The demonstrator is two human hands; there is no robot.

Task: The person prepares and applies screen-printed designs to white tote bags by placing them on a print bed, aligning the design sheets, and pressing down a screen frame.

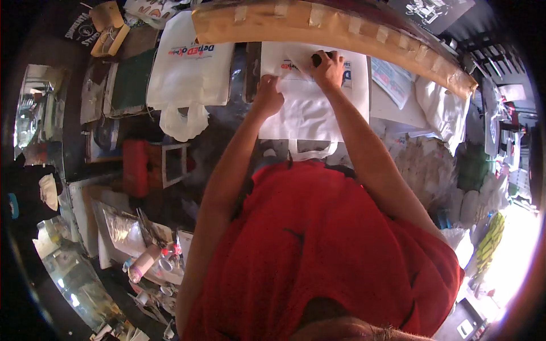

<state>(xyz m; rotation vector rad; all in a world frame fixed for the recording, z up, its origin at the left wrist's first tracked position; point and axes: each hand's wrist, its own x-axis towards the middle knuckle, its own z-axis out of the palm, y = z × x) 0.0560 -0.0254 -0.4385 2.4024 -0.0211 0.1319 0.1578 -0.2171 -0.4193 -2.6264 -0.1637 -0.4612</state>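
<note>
White bag: the bag (301, 116) is lying flat in front of the torso, with its handle (313, 154) hanging toward the red shirt (330, 244).
Left hand: the left hand (268, 98) is being rested at the bag's left side; fingers are being kept curled, but whether anything is being pinched cannot be told.
Right hand: the right hand (329, 69) is being held over the bag's upper right part, fingers bent around a dark object (316, 59); its exact kind cannot be told.
Obstruction, far side: the bag's far edge is being hidden by a long brown taped beam (330, 21).
Obstruction, near side: part of the blue print (347, 74) is being covered by the right hand; handle tips are being crowded by the shirt.
Left neighbour: a second white bag (185, 79) is lying well apart, its far end being overlapped by the beam.
Further left: a dark green panel (132, 82) is sitting beside it, an open brown box (108, 31) beyond.
Right neighbour: a blue-printed sheet (392, 82) and crumpled white fabric (443, 111) are being crowded under the beam's right end.
Lower left: a red block (135, 167) and a pink bottle (144, 263) are standing or lying clear of both hands.
</note>
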